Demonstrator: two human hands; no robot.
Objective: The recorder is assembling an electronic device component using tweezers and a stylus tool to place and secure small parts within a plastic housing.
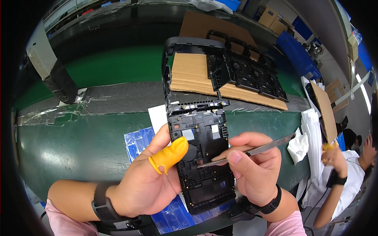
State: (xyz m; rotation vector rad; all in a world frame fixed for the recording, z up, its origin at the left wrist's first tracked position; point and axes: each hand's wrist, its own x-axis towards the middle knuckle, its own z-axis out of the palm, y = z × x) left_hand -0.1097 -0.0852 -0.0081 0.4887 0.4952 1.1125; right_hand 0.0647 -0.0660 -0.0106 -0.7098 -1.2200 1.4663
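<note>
My left hand (145, 177) grips a long black plastic housing (204, 151) by its left side, with a yellow finger cot (167, 155) on the thumb. The housing stands tilted up toward me, its ribbed inner face showing, with an open frame at its far end. Between thumb and fingers, my right hand (256, 169) pinches a pair of metal tweezers (260, 149). Their tips rest on or just over the middle of the housing; I cannot tell whether they hold anything. Two pale patches sit on the inner face above them.
Several similar black housings (252, 74) lie on brown cardboard (189, 74) beyond my hands. Blue plastic film (169, 216) lies beneath the held part. A crumpled white cloth (298, 146) is on the green table (78, 149) at right. A co-worker's hand (334, 157) shows farther right.
</note>
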